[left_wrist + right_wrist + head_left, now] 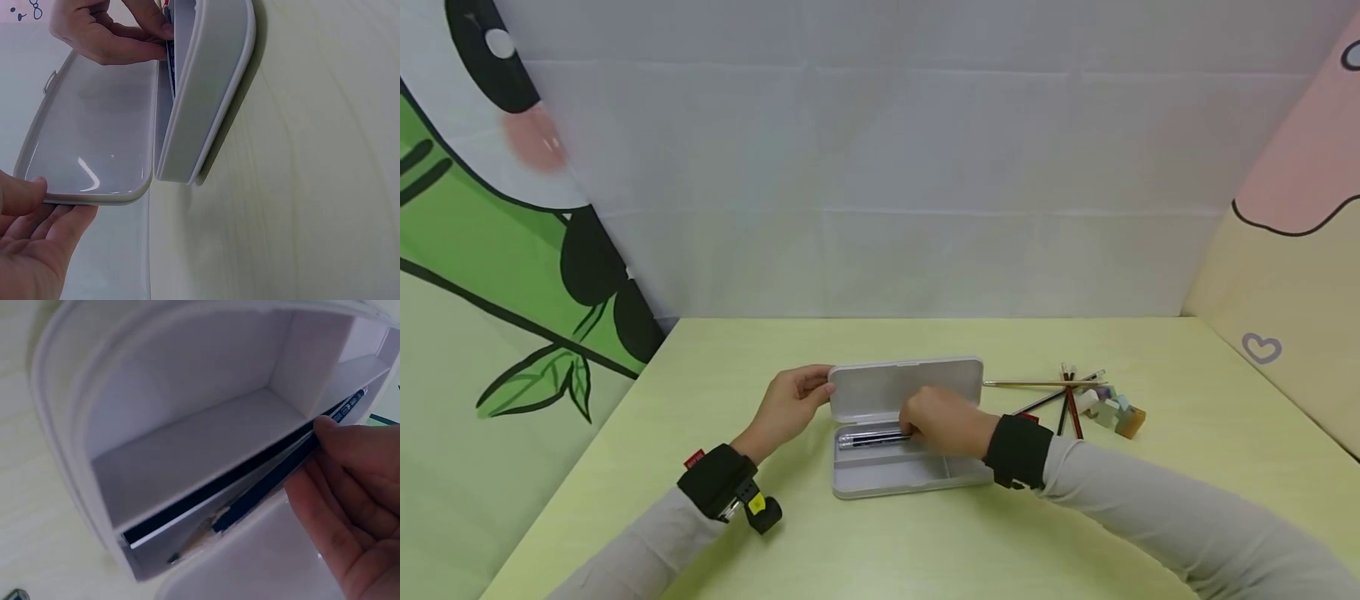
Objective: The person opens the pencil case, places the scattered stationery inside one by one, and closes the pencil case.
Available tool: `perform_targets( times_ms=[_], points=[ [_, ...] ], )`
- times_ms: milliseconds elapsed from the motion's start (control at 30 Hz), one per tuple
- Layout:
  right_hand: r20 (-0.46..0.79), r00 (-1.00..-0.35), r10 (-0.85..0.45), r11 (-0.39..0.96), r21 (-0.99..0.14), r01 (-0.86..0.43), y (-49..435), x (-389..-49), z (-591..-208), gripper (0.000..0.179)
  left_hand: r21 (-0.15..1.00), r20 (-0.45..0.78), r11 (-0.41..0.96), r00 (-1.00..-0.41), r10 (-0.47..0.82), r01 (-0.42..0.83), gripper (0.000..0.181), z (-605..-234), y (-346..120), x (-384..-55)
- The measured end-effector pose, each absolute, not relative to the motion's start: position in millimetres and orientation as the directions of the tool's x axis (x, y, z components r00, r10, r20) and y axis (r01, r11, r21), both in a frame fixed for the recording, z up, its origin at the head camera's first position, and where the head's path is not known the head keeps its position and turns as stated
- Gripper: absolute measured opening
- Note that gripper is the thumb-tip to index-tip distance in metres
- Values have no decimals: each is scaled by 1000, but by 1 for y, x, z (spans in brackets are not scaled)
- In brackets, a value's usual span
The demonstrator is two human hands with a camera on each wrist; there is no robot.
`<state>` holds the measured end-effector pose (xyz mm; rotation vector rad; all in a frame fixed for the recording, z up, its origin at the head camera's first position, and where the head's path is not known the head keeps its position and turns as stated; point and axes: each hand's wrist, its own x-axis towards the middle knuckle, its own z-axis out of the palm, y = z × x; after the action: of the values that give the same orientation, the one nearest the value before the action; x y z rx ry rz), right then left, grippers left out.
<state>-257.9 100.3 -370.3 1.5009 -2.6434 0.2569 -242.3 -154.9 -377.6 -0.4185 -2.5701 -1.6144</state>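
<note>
A pale grey pencil case (891, 482) lies with its lid (867, 392) raised at the back. My left hand (785, 410) pinches the lid's left edge, thumb on the inner face and fingers behind, as the left wrist view shows. My right hand (951, 422) reaches into the long rear compartment. There, in the right wrist view, its thumb and fingers pinch a dark blue pencil (265, 480), whose sharpened tip points away from the hand. Beside that pencil runs another dark, slim stick (212, 494) along the divider. Palm and fingertips of the right hand are partly hidden in the head view.
Right of the case, several pencils (1075, 410) lie crossed in a loose pile. Against them sit small blocks (1107, 412), one with an orange-brown side (1131, 422). A gold-coloured pencil (1022, 383) points toward the lid. Behind the yellow table (760, 342) hangs a grey-white cloth (925, 208).
</note>
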Motion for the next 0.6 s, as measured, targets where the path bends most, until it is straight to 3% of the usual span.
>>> perform_targets(
  times_ms=[600],
  points=[
    [163, -557, -814, 535, -164, -829, 97, -255, -379, 8, 866, 205, 425, -962, 179, 264, 31, -378, -156, -242]
  ],
)
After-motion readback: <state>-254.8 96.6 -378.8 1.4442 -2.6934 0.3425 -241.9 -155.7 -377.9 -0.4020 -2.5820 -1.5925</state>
